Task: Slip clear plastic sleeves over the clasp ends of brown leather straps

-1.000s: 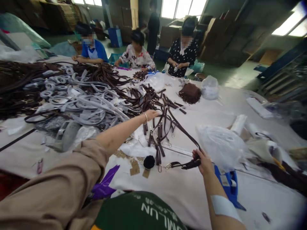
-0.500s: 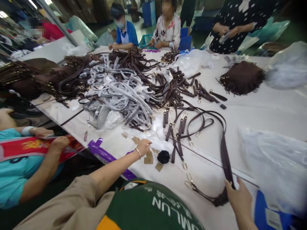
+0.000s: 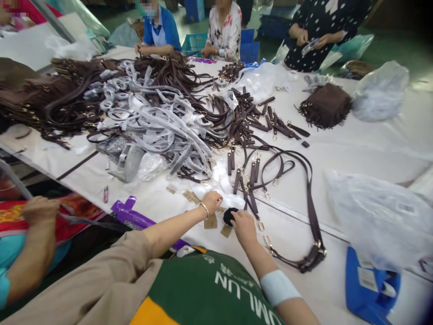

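My left hand (image 3: pixel 212 201), with a bracelet at the wrist, is just above the white paper. Its fingers are pinched together, and whatever they may hold is too small to make out. My right hand (image 3: pixel 244 225) has its fingertips on a small round black puffy thing (image 3: pixel 229 217), partly covering it. Brown card tags (image 3: pixel 210 221) lie under and beside my hands. To the right, a long dark brown strap (image 3: pixel 311 207) with metal clasps rests in a curve on the table. Short brown straps (image 3: pixel 254 169) with snap hooks lie just beyond my hands.
A large heap of straps in grey wrapping (image 3: pixel 169 128) fills the table's middle. A brown fringed bag (image 3: pixel 326 106), plastic bags (image 3: pixel 375 216) and a blue tape dispenser-like object (image 3: pixel 363 289) are on the right. A purple wrapper (image 3: pixel 135 214) lies at left. A co-worker's hand (image 3: pixel 40 210) is nearby.
My right hand has let go of the long strap and moved left to the round black thing. My left hand stays near the tags. The view has shifted slightly.
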Tool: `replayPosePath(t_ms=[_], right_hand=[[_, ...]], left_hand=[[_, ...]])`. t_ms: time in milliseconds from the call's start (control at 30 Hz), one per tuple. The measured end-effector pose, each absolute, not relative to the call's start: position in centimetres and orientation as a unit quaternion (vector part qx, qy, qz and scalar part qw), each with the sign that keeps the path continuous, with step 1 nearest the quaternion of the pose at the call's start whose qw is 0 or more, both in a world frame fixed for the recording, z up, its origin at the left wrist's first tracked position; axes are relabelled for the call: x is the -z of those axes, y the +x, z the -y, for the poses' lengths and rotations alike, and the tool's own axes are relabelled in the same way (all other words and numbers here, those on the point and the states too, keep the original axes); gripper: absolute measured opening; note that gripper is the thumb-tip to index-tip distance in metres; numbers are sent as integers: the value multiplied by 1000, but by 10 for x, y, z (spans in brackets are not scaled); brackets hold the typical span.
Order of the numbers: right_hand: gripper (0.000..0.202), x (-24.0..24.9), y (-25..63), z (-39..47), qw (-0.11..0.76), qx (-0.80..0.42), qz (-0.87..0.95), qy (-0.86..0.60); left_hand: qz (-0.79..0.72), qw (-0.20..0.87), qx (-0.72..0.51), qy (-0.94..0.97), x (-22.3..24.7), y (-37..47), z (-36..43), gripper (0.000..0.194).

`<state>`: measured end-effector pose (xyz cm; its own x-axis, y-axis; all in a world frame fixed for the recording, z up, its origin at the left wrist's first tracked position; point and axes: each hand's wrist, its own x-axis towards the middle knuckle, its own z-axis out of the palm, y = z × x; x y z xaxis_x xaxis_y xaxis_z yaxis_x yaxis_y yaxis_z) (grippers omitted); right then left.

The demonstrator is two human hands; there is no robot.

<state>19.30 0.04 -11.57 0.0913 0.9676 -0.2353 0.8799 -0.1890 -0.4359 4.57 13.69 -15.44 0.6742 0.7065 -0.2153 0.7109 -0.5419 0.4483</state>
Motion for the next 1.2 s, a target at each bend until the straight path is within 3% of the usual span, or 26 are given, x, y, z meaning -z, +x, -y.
replayPosePath(t_ms=[233,333,467,667,867,967,1133,1200], right_hand=[[22,126,176,1,66,-274,574,-768],[24,120,176,20,109,-296,528,-788],[28,114,185,28,197,-331,438,-812],[37,126,194,7,304,-423,286,-804],[44,129,185,-13,330,-519,184,-767],[39,127,180,-9,340,-526,175,-760],[34,124,182,13,358,-519,172,-757],[33,123,184,20,365,-521,159,-754]], left_hand=[[-349,232,55,906,164,67,-152,21],[-302,239,72,920,173,89,-148,26],[-263,258,79,926,174,98,-147,13],[-269,267,41,925,153,65,-154,24],[-300,264,32,916,151,53,-152,30],[-293,274,48,915,164,68,-146,42],[-286,308,65,905,179,89,-140,10],[-290,323,57,899,176,86,-144,6]])
